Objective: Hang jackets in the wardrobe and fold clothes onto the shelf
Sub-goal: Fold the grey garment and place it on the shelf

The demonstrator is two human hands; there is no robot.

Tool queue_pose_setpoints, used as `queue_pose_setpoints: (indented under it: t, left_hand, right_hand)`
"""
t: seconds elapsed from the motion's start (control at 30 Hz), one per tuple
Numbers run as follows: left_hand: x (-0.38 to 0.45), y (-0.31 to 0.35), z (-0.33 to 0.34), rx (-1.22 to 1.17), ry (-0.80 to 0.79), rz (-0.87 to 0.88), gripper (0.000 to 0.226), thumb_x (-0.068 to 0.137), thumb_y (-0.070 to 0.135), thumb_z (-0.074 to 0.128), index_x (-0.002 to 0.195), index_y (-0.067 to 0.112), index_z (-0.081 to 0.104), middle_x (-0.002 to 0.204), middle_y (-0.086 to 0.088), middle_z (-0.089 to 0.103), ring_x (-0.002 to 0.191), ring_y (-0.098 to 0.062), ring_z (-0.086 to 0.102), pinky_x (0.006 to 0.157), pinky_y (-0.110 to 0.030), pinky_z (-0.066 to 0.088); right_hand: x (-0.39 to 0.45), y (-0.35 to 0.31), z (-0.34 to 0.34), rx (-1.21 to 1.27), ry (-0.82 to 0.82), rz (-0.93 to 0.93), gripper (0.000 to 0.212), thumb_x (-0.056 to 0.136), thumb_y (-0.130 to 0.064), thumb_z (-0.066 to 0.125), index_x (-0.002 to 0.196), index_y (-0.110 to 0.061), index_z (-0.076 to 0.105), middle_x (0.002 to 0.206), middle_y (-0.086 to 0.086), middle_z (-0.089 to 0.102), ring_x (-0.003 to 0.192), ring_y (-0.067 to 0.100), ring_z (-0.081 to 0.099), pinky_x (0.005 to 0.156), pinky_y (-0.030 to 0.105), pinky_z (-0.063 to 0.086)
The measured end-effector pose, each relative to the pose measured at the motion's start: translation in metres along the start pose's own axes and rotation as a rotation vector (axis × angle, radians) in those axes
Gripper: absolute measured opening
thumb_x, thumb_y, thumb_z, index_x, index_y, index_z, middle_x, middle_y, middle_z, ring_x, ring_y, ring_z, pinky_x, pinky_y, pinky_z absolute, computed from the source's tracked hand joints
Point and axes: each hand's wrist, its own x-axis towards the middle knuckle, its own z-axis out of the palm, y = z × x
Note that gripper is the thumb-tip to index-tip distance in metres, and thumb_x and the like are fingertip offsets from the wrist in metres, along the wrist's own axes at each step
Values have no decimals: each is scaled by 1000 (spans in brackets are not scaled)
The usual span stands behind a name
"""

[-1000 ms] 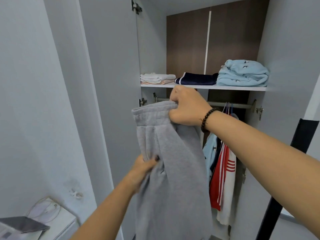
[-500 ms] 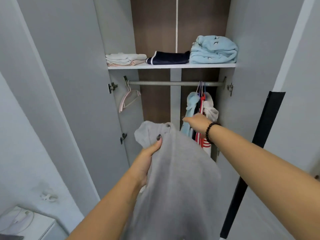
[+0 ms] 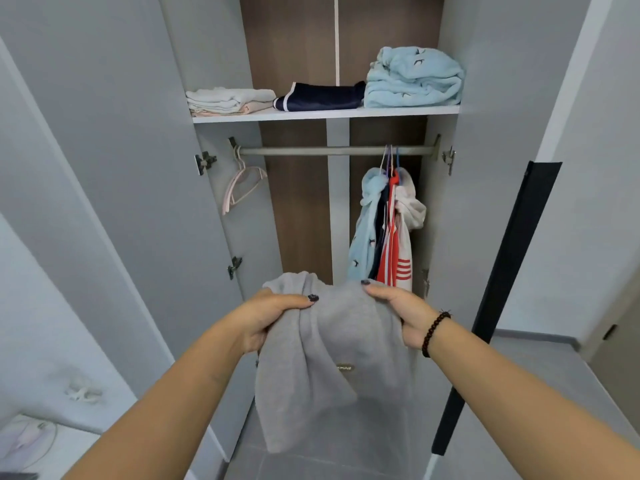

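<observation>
A grey sweat garment [image 3: 332,368] hangs folded over between my hands in front of the open wardrobe. My left hand [image 3: 273,317] grips its upper left edge, thumb on top. My right hand [image 3: 398,310] grips its upper right edge. Higher up, the white shelf [image 3: 381,113] carries three folded piles: a pale pile [image 3: 225,100], a navy piece [image 3: 322,97] and a light blue fleece [image 3: 414,79]. Below it runs the hanging rail [image 3: 311,150], with several jackets [image 3: 384,230] hung at its right end and an empty pink hanger [image 3: 242,183] at its left end.
The wardrobe's left door [image 3: 114,168] stands open beside my left arm, the right door [image 3: 485,168] open too. A black upright strip [image 3: 498,289] stands at the right. A white unit [image 3: 52,448] sits low at the left. Grey floor [image 3: 536,393] lies below.
My hands have lowered the grey garment from rail height to waist height. My right hand left the hanging jackets and took hold of the garment's right edge. The view pulled back from the wardrobe.
</observation>
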Motion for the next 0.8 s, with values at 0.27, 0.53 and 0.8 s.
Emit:
queue_pose_setpoints:
  t: [0.27, 0.53, 0.8]
  left_hand:
    - [1, 24, -39, -57, 256, 88, 38, 54, 12, 88, 87, 5, 72, 86, -9, 76, 77, -20, 72, 62, -30, 54]
    - [-3, 81, -60, -124, 443, 400, 21, 70, -3, 80, 77, 15, 71, 64, 7, 72, 68, -9, 67, 57, -22, 49]
    - [-35, 157, -76, -16, 355, 805, 29, 70, 1, 82, 86, 24, 74, 88, 5, 76, 81, -11, 72, 64, -21, 55]
  right_hand:
    - [6, -36, 18, -197, 177, -329, 21, 81, -13, 74, 101, -9, 69, 105, 10, 71, 96, 22, 68, 88, 39, 55]
    - [3, -122, 51, -788, 360, -736, 41, 82, -35, 72, 112, -11, 59, 115, 2, 53, 100, 14, 50, 92, 26, 41]
    - [-20, -182, 101, -725, 251, -992, 33, 90, -29, 64, 104, 1, 68, 105, 14, 69, 102, 28, 64, 94, 45, 50]
